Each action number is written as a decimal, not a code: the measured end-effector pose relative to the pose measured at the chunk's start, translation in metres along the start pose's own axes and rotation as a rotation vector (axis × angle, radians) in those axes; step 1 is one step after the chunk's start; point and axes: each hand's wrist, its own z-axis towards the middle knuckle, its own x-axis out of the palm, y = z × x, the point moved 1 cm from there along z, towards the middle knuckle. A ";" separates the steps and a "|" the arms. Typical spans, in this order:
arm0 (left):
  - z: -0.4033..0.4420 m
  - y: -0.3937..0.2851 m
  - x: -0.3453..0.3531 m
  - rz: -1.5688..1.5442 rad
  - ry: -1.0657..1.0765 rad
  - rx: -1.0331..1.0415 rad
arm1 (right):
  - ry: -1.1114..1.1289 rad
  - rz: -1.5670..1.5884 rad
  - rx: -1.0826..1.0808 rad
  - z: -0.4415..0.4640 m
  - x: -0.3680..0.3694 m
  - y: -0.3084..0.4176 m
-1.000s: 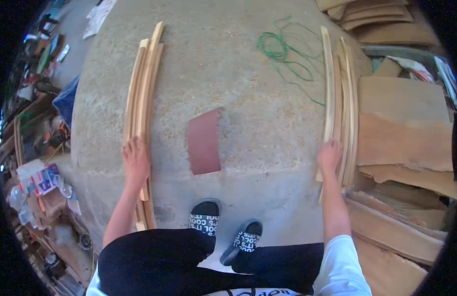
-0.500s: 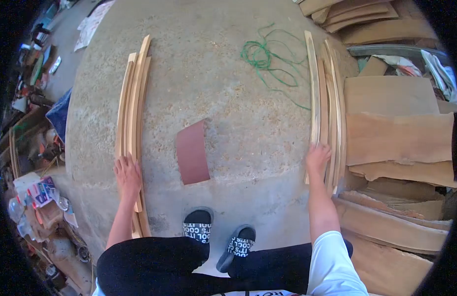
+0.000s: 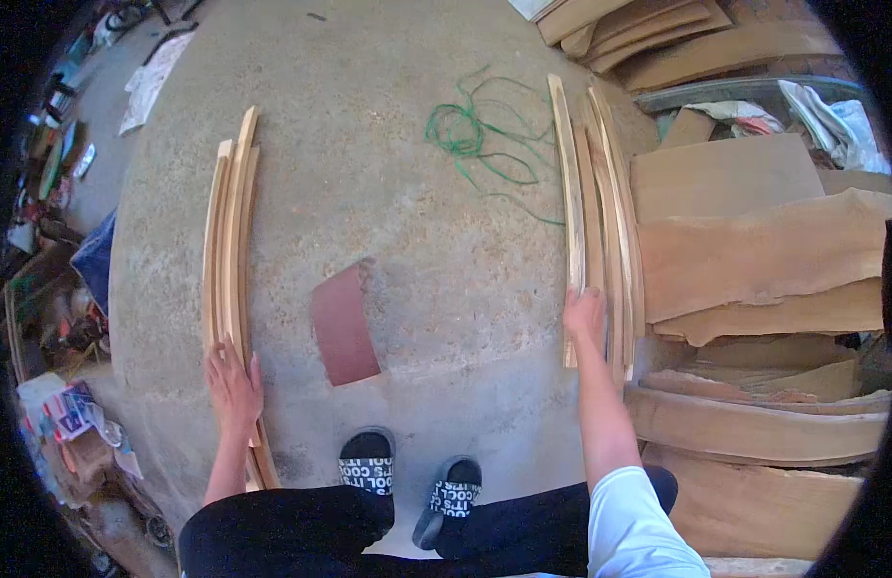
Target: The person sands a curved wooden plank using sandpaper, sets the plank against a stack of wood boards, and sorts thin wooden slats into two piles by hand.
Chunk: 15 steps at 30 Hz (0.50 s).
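Observation:
Long pale wooden strips (image 3: 232,222) lie side by side on the floor at the left. My left hand (image 3: 234,388) rests on their near part, its fingers apart and stretched along the wood. At the right is a second bundle of wooden strips (image 3: 614,212). My right hand (image 3: 583,315) has its fingers closed round the leftmost strip (image 3: 566,173) of that bundle. Between the bundles a curved reddish-brown sheet (image 3: 343,328) lies on the floor.
Tangled green string (image 3: 465,135) lies beside the right bundle. Cardboard sheets (image 3: 754,255) are stacked along the right side. Clutter and plastic items (image 3: 70,414) line the left edge. My sandalled feet (image 3: 367,462) stand near the front.
The whole view has shifted, so the floor items appear further left and lower. My left hand has spread its fingers, and my right hand has moved onto the leftmost strip.

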 end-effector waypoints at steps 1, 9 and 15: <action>-0.002 0.000 0.000 0.001 -0.025 0.018 | -0.004 0.005 -0.004 -0.001 -0.004 0.008; -0.010 -0.028 -0.014 -0.261 -0.047 0.136 | 0.004 0.730 0.096 0.013 0.025 0.014; -0.014 -0.049 -0.011 -0.553 -0.022 0.149 | 0.234 0.969 0.187 -0.011 -0.028 0.077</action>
